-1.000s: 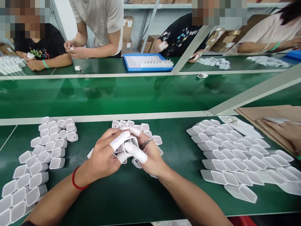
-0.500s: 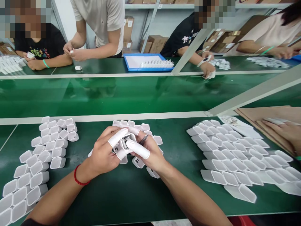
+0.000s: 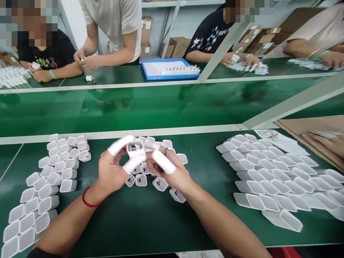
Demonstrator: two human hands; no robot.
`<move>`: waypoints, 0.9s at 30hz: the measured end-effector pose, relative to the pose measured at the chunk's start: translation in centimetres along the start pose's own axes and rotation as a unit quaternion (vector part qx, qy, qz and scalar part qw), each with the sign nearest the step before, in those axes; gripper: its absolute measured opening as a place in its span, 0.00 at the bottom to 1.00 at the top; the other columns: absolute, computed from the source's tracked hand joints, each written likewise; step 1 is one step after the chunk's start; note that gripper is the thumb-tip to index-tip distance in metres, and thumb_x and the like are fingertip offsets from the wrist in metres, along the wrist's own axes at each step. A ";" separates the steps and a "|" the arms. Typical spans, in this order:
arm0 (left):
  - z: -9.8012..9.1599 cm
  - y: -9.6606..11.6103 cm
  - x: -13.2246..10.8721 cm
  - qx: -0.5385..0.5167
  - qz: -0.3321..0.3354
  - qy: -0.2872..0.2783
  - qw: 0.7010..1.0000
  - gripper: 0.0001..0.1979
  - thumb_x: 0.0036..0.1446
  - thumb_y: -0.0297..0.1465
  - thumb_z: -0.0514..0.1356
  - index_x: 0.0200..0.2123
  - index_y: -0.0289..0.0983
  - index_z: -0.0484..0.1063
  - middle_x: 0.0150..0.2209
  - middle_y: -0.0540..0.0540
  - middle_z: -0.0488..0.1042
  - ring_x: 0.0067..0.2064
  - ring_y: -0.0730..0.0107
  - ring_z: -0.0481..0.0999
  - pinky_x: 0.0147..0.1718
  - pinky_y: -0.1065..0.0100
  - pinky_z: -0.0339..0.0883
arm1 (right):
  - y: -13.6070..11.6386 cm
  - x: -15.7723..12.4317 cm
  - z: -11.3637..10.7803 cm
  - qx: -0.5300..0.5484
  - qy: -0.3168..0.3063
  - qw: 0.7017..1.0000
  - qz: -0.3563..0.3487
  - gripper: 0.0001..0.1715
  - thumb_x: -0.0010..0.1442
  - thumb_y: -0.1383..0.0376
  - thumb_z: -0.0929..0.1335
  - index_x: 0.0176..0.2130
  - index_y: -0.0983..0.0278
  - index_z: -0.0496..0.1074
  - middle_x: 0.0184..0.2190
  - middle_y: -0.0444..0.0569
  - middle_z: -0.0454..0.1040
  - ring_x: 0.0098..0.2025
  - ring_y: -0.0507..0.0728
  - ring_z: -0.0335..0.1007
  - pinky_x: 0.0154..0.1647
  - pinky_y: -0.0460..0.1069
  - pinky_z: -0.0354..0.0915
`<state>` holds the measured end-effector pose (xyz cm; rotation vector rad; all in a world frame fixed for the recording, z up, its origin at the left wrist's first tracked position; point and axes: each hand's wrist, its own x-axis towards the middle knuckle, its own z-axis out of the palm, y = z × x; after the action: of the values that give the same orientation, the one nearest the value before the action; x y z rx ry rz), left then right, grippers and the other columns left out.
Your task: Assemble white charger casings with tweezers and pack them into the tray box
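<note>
My left hand, with white finger cots on thumb and forefinger, grips a white charger housing. The housing's open end faces up, and its inside is blurred. My right hand is just right of it, with its cotted forefinger reaching to the housing's side. The right thumb stands apart from the forefinger and the other fingers are curled; I see nothing held there. Below and behind both hands lie several white charger housings, some with dark port slots facing me.
Rows of white housings lie at left, and more translucent white pieces at right. Brown cardboard and another person's hand are at far right. Across the green belt, several co-workers handle small white parts near a blue tray.
My right thumb has come out of the housing's opening and moved right. My left hand has shifted slightly up and left with the housing, and the view has turned a little.
</note>
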<state>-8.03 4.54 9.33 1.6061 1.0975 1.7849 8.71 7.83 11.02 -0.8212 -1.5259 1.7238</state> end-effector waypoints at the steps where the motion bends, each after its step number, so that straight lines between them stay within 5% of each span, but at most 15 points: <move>1: -0.2 0.2 0.3 -0.055 -0.059 0.042 0.996 0.17 0.51 0.30 0.70 0.45 0.39 0.75 0.41 0.45 0.80 0.39 0.63 0.81 0.38 0.64 0.79 | -0.2 -0.1 -0.3 -0.004 0.002 1.000 -0.008 0.27 0.61 0.45 0.65 0.36 0.67 0.75 0.14 0.38 0.56 0.17 0.48 0.48 0.20 0.47 0.50; 5: -1.2 0.9 2.1 -0.225 -0.267 0.131 0.928 0.12 0.57 0.37 0.67 0.36 0.33 0.75 0.34 0.44 0.80 0.36 0.63 0.82 0.36 0.65 0.81 | -0.7 -0.3 -0.8 -0.012 0.023 0.999 -0.024 0.33 0.64 0.43 0.61 0.38 0.69 0.77 0.13 0.39 0.56 0.17 0.48 0.46 0.20 0.48 0.48; 8: -1.3 1.4 2.9 -0.279 -0.358 0.152 0.878 0.13 0.65 0.35 0.59 0.37 0.30 0.76 0.34 0.40 0.80 0.38 0.65 0.82 0.39 0.69 0.80 | -0.9 -0.4 -0.7 -0.001 0.012 1.000 -0.006 0.33 0.62 0.42 0.63 0.37 0.68 0.77 0.13 0.39 0.56 0.16 0.49 0.46 0.20 0.49 0.48; 14: -0.6 2.0 3.0 -0.297 -0.415 0.159 0.846 0.15 0.68 0.32 0.54 0.36 0.29 0.76 0.33 0.39 0.80 0.36 0.67 0.82 0.35 0.73 0.80 | -1.2 -0.4 -0.4 0.013 0.009 1.000 0.018 0.31 0.60 0.44 0.66 0.46 0.67 0.72 0.14 0.37 0.60 0.16 0.49 0.45 0.20 0.49 0.48; 17: -0.6 2.0 3.0 -0.285 -0.416 0.157 0.849 0.14 0.68 0.32 0.54 0.37 0.29 0.76 0.33 0.39 0.80 0.36 0.67 0.82 0.35 0.73 0.79 | -1.2 -0.4 -0.3 0.002 0.006 1.000 0.013 0.26 0.61 0.46 0.66 0.41 0.67 0.74 0.14 0.38 0.60 0.17 0.48 0.46 0.19 0.48 0.48; 21: -0.7 1.4 2.2 -0.240 -0.337 0.106 0.904 0.14 0.59 0.35 0.65 0.43 0.31 0.74 0.36 0.40 0.80 0.37 0.62 0.82 0.37 0.66 0.80 | -0.8 -0.5 -0.6 0.002 0.015 1.000 -0.027 0.25 0.65 0.50 0.63 0.33 0.66 0.76 0.16 0.42 0.64 0.18 0.50 0.55 0.21 0.49 0.57; 23: -0.7 0.9 1.6 -0.177 -0.231 0.076 0.954 0.22 0.50 0.31 0.71 0.48 0.36 0.72 0.40 0.43 0.79 0.41 0.62 0.81 0.43 0.63 0.78 | -0.6 -0.6 -1.3 -0.016 0.068 0.993 -0.094 0.24 0.66 0.50 0.62 0.37 0.64 0.78 0.27 0.48 0.74 0.28 0.55 0.69 0.32 0.52 0.67; 25: -0.8 0.3 1.1 -0.084 -0.104 0.035 0.990 0.26 0.47 0.26 0.72 0.51 0.39 0.72 0.43 0.45 0.77 0.46 0.63 0.78 0.47 0.62 0.75 | -0.7 -0.7 -2.1 -0.076 0.130 0.975 -0.161 0.24 0.66 0.48 0.62 0.39 0.60 0.78 0.37 0.50 0.78 0.39 0.58 0.73 0.42 0.54 0.70; 27: -0.9 -0.2 0.8 0.011 0.006 -0.014 1.000 0.24 0.49 0.24 0.70 0.50 0.40 0.72 0.45 0.43 0.75 0.48 0.62 0.76 0.48 0.62 0.74 | -1.0 -1.1 -3.0 -0.126 0.163 0.961 -0.187 0.29 0.67 0.45 0.59 0.37 0.59 0.79 0.33 0.50 0.77 0.34 0.57 0.74 0.35 0.52 0.71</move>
<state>-9.06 5.05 9.64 1.6495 1.1016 1.7578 11.86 8.71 11.69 -0.8304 -1.5673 1.0798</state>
